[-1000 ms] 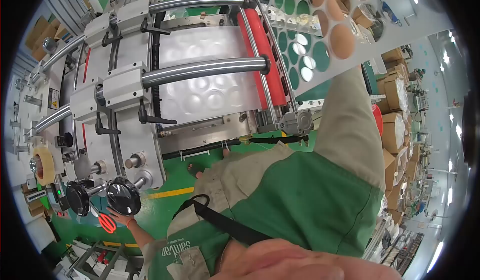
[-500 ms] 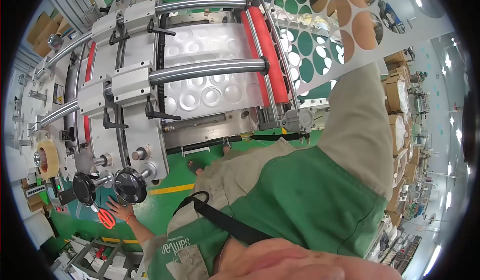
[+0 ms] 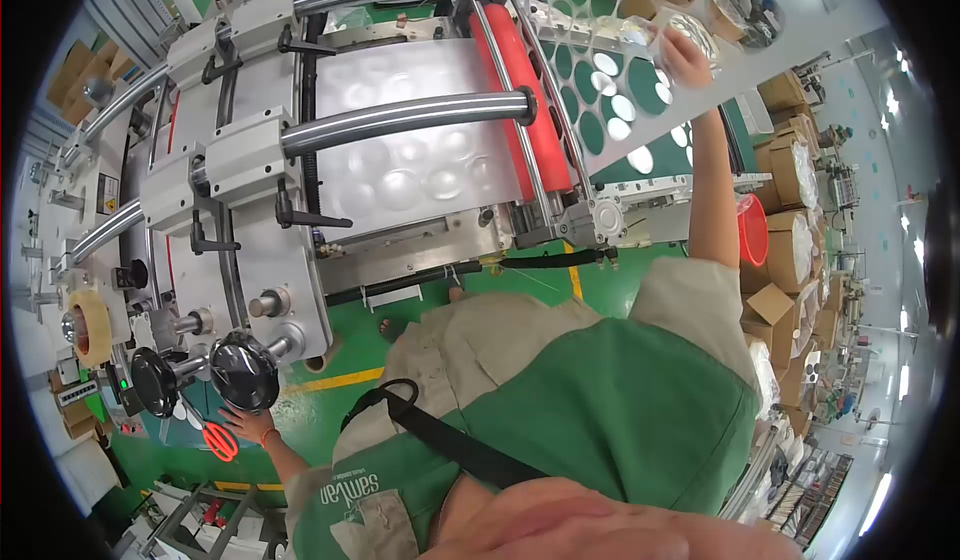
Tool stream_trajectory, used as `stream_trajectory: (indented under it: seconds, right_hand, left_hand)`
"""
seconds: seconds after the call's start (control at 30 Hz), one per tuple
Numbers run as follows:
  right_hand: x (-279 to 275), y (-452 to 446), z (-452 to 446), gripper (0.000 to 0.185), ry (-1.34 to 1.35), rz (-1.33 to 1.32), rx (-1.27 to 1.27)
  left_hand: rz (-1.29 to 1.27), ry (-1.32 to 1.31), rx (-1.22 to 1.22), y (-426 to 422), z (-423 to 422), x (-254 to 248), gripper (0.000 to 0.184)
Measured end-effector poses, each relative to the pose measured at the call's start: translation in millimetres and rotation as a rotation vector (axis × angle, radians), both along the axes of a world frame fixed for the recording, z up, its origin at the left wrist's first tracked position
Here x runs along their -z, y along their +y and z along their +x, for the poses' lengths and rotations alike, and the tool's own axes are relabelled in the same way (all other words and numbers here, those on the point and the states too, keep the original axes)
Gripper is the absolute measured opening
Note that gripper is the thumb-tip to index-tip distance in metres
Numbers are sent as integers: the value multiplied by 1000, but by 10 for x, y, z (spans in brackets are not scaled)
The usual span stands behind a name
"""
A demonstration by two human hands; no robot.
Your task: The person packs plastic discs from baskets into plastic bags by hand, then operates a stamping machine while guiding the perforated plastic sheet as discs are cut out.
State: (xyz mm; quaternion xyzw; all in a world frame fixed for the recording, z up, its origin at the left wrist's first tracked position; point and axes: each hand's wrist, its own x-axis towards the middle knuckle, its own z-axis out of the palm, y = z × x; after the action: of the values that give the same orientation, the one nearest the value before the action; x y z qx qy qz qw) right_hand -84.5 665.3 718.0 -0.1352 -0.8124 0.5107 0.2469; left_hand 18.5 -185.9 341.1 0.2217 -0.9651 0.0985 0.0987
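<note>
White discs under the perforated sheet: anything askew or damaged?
Slightly askew, perhaps: the white discs lie unevenly spaced on the green surface below the perforated sheet, and two near the red roller seem to touch or overlap, where tidy rows might be expected. No obvious damage shows.

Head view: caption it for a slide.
Right hand at a translucent, round-holed sheet beside a red cylindrical roller; left hand near red-handled scissors and a round black knob.
</note>
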Motion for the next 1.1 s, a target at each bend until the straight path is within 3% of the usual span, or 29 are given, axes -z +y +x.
stream_trajectory:
  seconds: [0.07, 0.13, 0.23, 0.3, 0.4, 0.67, 0.9, 1.1]
  right_hand:
    - [32, -59, 311, 23, -33, 68, 36]
    - [68, -116, 582, 21, 77, -93, 158]
    - [174, -327, 895, 21, 169, -159, 146]
    - [280, -538, 1044, 23, 185, -110, 184]
    - [282, -784, 1179, 25, 188, -59, 164]
    - [588, -1036, 1108, 37, 2, -69, 7]
    - [410, -1161, 909, 46, -16, 22, -107]
    - [473, -1222, 887, 54, 86, 205, 56]
  left_hand:
    - [-3, -3, -63, 41, -58, -55, 84]
    - [-46, 13, -177, 93, -213, -152, 70]
    - [-40, 51, -314, 95, -401, -4, 71]
    - [-73, 55, -277, 69, -412, 151, 80]
    - [-71, 72, -237, 164, -436, -1, 90]
    - [-54, 43, -237, 166, -402, 77, 87]
    - [-73, 43, -280, 202, -433, -10, 81]
    - [-35, 71, -233, 145, -414, 85, 78]
